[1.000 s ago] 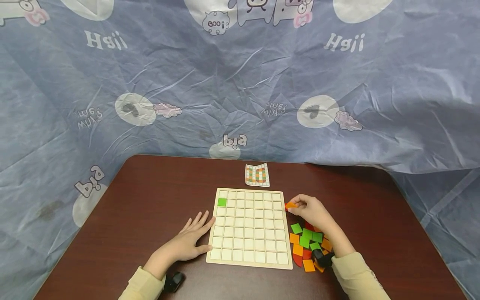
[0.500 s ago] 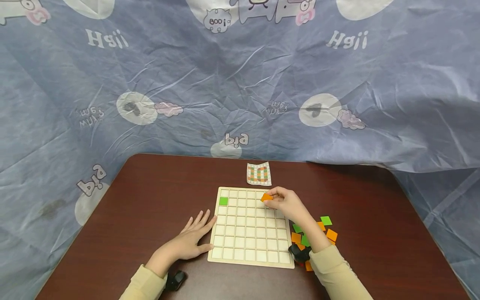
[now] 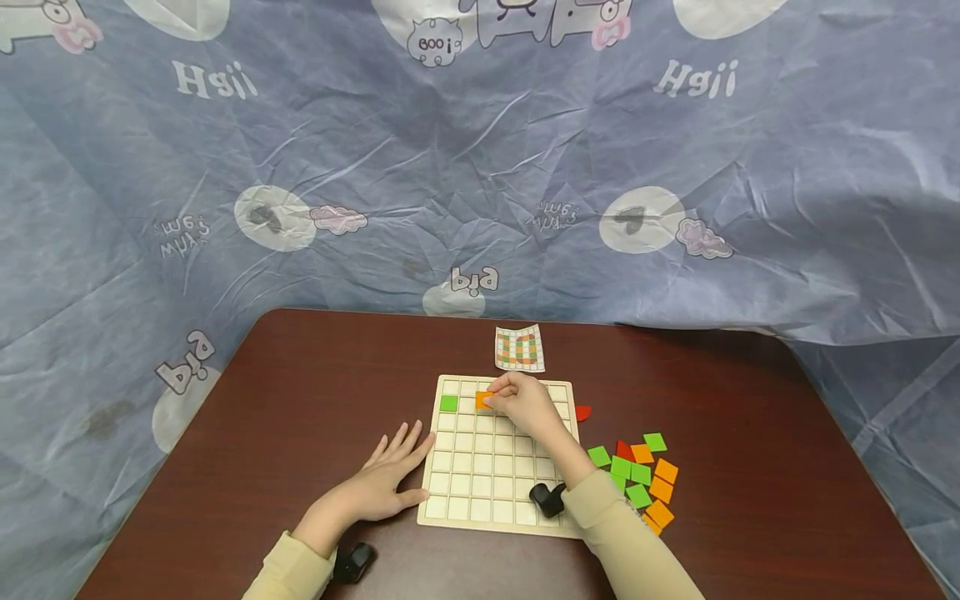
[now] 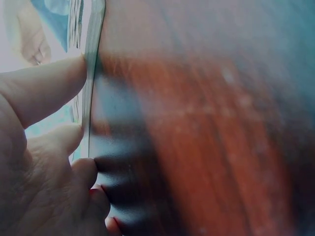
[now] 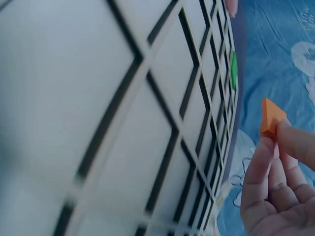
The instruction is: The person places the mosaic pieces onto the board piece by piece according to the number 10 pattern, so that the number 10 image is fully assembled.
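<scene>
While pinching orange tile (image 3: 482,401) toward far edge of tabletop (image 3: 345,375), right hand (image 3: 525,408): could misdrop if loosened.
Left hand (image 3: 378,485): spread, touching board (image 3: 482,462); could push it askew.

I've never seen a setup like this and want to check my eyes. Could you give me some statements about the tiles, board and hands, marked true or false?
1. The right hand pinches an orange tile. True.
2. The left hand holds a tile too. False: it holds no tile; it touches the edge of the board.
3. A green tile sits in a square of the board. True.
4. The patterned paper lies on top of the board. False: it lies beyond the board's far edge.
5. The loose tiles include green, orange and red ones. True.
</scene>
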A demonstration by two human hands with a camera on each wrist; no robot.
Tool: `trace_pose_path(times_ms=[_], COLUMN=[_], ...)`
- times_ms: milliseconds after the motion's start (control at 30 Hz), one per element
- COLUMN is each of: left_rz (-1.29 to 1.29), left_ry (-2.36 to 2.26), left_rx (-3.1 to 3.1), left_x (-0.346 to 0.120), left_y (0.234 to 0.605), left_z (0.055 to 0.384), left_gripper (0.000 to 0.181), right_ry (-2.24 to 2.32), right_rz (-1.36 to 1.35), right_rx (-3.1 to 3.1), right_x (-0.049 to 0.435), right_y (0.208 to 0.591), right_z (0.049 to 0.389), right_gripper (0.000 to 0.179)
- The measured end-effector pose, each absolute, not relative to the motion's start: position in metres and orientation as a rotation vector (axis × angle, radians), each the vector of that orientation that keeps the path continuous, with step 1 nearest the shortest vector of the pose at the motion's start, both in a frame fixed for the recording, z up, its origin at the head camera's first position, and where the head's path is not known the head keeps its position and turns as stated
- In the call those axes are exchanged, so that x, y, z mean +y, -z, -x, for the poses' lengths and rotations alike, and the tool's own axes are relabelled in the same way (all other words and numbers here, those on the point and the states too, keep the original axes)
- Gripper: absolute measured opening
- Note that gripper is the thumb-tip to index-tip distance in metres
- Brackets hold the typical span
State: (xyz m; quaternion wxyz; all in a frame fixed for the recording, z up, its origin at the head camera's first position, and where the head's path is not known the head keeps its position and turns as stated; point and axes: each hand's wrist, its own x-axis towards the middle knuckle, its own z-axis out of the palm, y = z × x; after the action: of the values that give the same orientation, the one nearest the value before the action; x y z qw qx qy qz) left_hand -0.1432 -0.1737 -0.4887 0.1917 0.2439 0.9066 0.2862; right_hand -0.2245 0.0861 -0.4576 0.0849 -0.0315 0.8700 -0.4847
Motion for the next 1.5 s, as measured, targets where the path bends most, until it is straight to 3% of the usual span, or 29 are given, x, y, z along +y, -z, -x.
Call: trace_pose_path(times_ms=[433, 1133, 1500], left_rz=[-0.679, -0.671, -0.671], left_ry=[-0.824, -0.825, -0.849], left_rx=[2.539, 2.541, 2.529], left_x=[-0.174, -0.172, -0.174], left_y=[0.493, 0.492, 0.492], left_z=[0.144, 0.143, 0.141], left_gripper=[0.079, 0.079, 0.079], right_ry=[1.26, 0.985, 1.178], right_rz=[0.159, 0.241, 0.266], right_rx=[2.704, 2.848, 2.706], right_x=[0.055, 0.044, 0.066], right_y=[0.467, 0.468, 0.456], right_z=[0.236, 0.234, 0.225], right_gripper=[0.009, 0.006, 0.015])
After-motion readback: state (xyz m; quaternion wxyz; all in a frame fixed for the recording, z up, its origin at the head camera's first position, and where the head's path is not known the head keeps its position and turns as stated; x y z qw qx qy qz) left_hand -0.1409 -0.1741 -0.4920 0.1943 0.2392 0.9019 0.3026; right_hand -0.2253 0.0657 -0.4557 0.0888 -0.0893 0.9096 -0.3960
